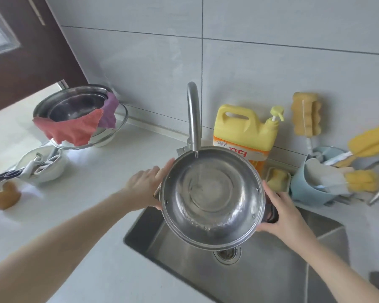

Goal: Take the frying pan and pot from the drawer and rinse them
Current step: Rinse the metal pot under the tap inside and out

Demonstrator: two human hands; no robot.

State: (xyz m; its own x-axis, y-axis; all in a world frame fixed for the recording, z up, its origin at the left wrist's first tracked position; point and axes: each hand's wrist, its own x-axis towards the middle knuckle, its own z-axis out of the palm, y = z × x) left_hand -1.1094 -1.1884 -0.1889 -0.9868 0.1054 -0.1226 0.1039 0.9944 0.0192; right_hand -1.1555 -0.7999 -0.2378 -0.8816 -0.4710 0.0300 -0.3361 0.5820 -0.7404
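a round stainless steel pot [212,199] is held at frame centre over the steel sink [260,270], gripped at its side handles by the left hand [146,186] and right hand [278,212]; water is run in from the curved steel tap [193,114]; rinsing is judged underway; no frying pan is seen

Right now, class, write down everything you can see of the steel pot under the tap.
The pot is round, shiny steel, with rivets inside its wall. It is held over the sink, tilted towards the camera, a thin stream from the tap running in and shallow water pooling inside. The left hand and right hand grip its opposite sides.
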